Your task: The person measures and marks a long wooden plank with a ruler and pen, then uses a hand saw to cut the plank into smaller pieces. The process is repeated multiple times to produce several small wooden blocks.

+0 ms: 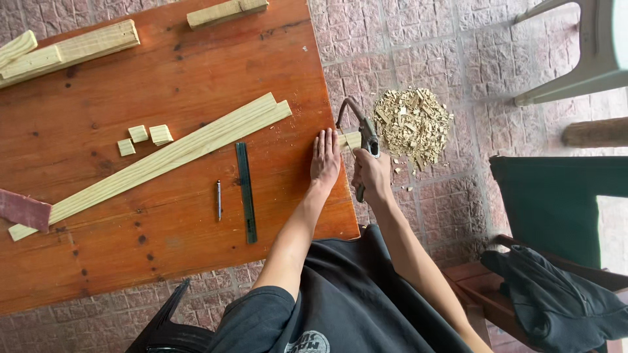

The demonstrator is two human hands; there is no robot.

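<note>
Person wore dark grey short-sleeved T-shirt (353, 294), pale round print at chest. Forearms were bare below sleeves. Left hand (325, 160) and right hand (371, 175) were ungloved, no rings or watch visible.

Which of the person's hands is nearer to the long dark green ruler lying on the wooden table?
Left. The left hand lies flat on the table beside the dark green ruler; the right hand grips a saw beyond the table edge.
</note>
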